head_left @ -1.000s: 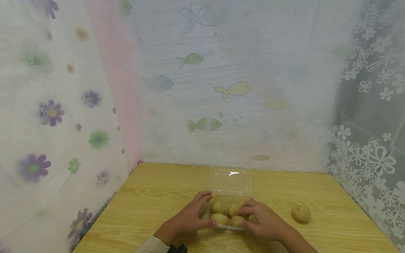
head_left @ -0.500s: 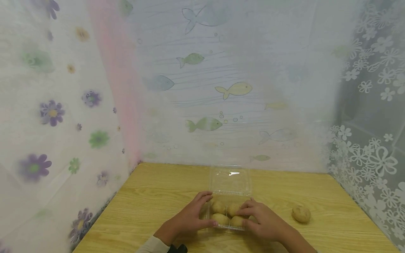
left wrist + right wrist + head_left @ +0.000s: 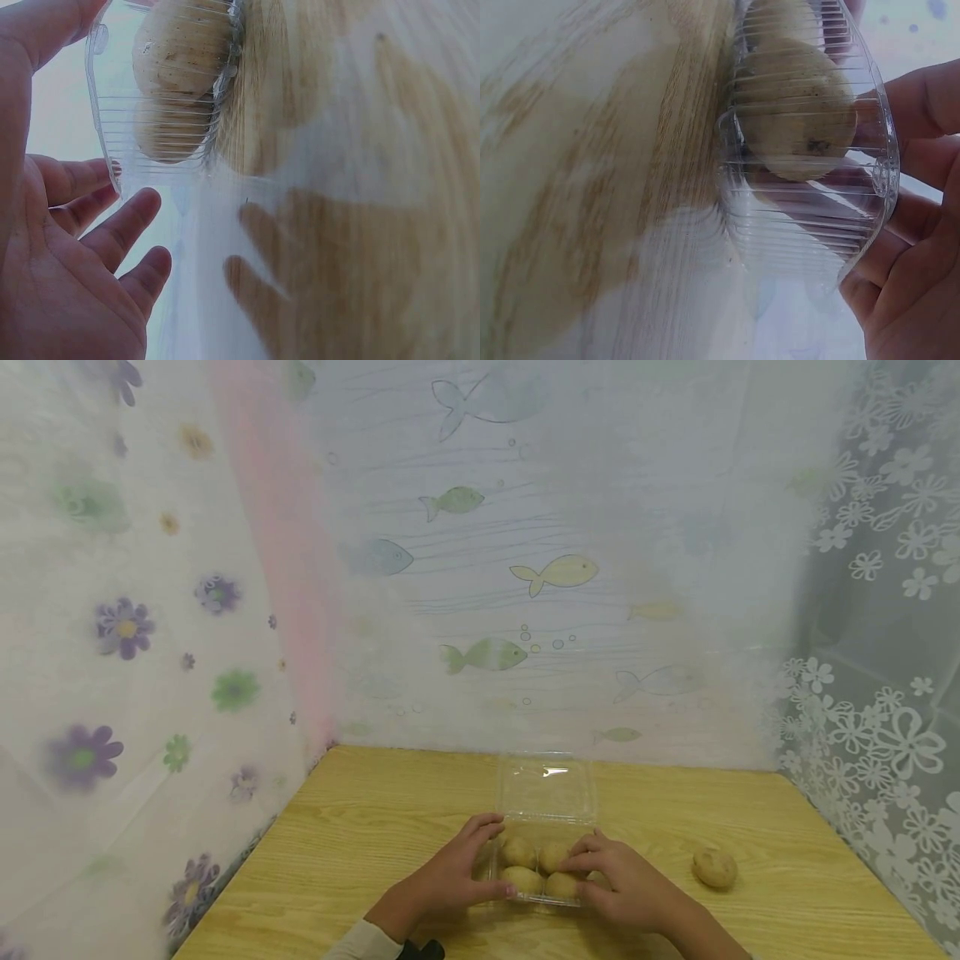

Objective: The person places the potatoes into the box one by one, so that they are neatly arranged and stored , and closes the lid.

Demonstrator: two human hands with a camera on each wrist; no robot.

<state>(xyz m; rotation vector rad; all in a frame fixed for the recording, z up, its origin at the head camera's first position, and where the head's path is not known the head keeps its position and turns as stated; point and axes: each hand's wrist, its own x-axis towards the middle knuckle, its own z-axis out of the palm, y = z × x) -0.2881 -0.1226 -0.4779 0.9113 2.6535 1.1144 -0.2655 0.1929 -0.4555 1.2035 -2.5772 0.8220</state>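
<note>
Several potatoes (image 3: 522, 878) sit in two rows inside a clear plastic clamshell container (image 3: 546, 902). Its lid (image 3: 546, 787) is folded back, away from the person. My left hand (image 3: 450, 870) holds the container's left side, thumb at the front edge and fingers at the rear; its last fingers stick out past the rim in the left wrist view. My right hand (image 3: 633, 885) reaches over the right side, gripping the front right potato (image 3: 561, 885) with fingers and thumb. In the right wrist view, a fingertip meets a potato (image 3: 799, 112) behind the ribbed plastic wall (image 3: 802, 225).
One loose potato (image 3: 715, 867) lies on the wood-grain table (image 3: 390, 802), right of the right hand. Hanging sheets with fish (image 3: 487, 654) and flower prints (image 3: 123, 628) enclose the back and sides. A black device (image 3: 422, 950) sits at the left wrist.
The right thumb has shifted slightly to the right, off the face of the front right potato. The left hand, container and loose potato stay in place.
</note>
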